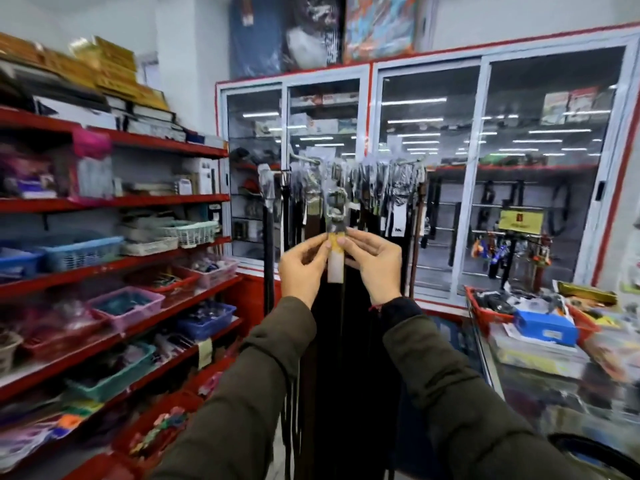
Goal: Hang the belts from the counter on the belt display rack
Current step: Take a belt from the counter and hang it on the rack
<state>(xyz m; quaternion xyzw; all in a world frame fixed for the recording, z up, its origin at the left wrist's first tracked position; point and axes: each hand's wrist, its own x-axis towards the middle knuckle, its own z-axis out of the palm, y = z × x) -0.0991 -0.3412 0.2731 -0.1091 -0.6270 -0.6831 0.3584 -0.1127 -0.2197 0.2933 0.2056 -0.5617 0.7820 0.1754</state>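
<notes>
I hold a belt (pixel 335 258) upright in front of me, its metal buckle (pixel 335 209) at the top in a clear wrapper and a yellow-and-white tag below it. My left hand (pixel 302 268) pinches the belt's left side just under the buckle. My right hand (pixel 372 263) pinches its right side at the same height. The dark strap hangs down between my sleeves. Right behind it stands the belt display rack (pixel 374 168), crowded with several hanging belts with wrapped buckles. The buckle I hold is slightly below the rack's hooks.
Red shelves (pixel 114 202) with baskets and boxes line the left side. A glass-door cabinet (pixel 485 174) fills the back wall. On the right is a glass counter (pixel 540 344) piled with boxes and a red basket (pixel 485 304).
</notes>
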